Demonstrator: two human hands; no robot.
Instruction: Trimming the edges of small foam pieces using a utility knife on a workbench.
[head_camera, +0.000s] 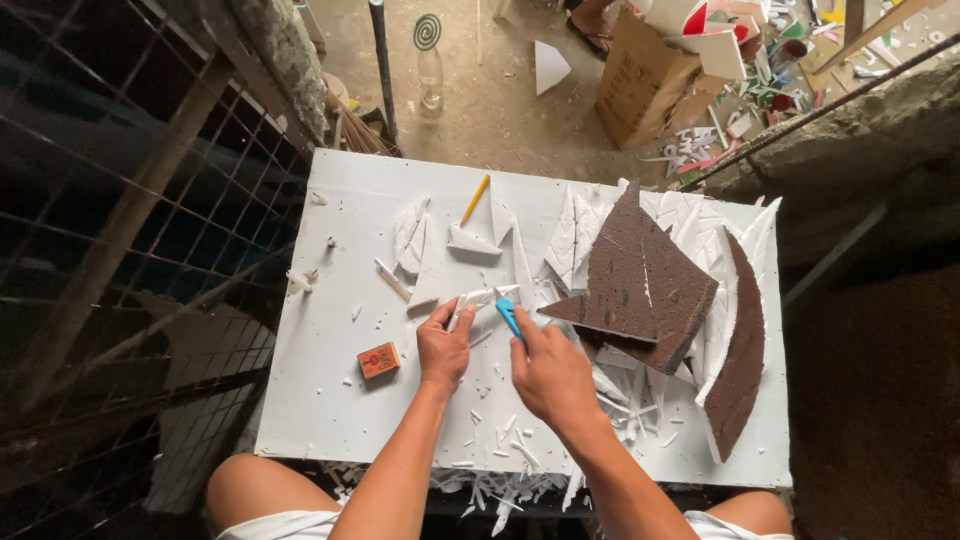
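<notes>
Both hands, left (443, 348) and right (548, 372), curl closed, forearms converging.
</notes>
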